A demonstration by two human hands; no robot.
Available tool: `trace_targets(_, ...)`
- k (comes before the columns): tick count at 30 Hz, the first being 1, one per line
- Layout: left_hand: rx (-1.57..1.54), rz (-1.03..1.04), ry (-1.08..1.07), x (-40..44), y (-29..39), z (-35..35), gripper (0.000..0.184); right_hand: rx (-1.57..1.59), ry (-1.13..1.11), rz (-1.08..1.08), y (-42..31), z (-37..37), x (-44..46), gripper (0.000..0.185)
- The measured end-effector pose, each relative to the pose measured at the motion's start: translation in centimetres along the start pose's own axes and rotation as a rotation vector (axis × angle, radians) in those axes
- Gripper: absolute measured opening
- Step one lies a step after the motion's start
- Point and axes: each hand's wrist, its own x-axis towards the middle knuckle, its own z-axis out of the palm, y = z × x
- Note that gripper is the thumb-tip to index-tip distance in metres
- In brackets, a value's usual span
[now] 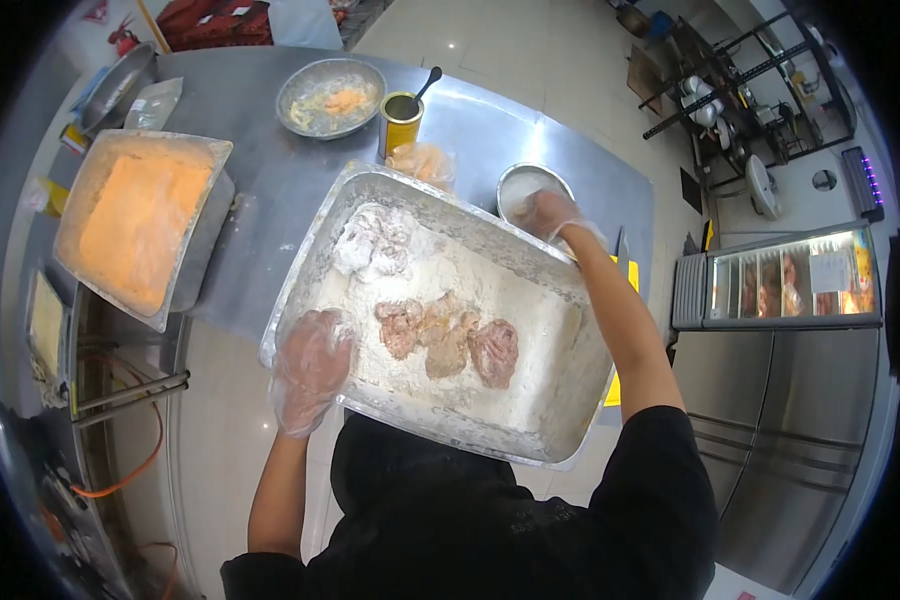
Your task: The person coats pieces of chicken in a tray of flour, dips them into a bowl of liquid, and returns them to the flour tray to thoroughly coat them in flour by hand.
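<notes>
A large metal tray [560, 415] of white flour stands before me. Raw meat pieces [448, 335] lie on the flour in its middle, and a flour-coated piece [373, 240] is at its upper left. My left hand [313, 365], in a clear plastic glove, is over the tray's left edge with its fingers bent inward; what they hold, if anything, is hidden. My right hand [553, 213], also gloved, reaches into a round metal bowl [510, 180] behind the tray. Its fingertips are hard to make out.
A deep pan of orange powder [140, 230] stands at the left. Farther back are a metal bowl with orange and yellow bits [332, 98], a yellow can [400, 130] with a black spoon, and an orange-filled plastic bag [422, 163]. A refrigerator [790, 280] is at right.
</notes>
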Motion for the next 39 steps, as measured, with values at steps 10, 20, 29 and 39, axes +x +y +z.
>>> trace_targets(10, -0.015, -0.009, -0.011, -0.5, -0.9, 0.5, 0.033, 0.726, 0.043, 0.029, 6.3, -2.7, 0.4, 0.028)
trace_targets(20, 0.092, 0.121, 0.078, -1.3, -1.9, 0.9, 0.036, 0.622, 0.14, -0.299, -1.5, -11.1, -8.8, 0.032)
trace_targets(29, 0.084, 0.231, 0.003, 5.2, -1.8, 1.2, 0.042, 0.472, -0.184, -0.147, -13.0, -6.5, -15.6, 0.036)
trace_targets(39, 0.094, 0.262, -0.262, 12.5, -1.9, 5.3, 0.04, 0.561, 0.017, -0.155, -15.7, -4.9, -17.2, 0.035)
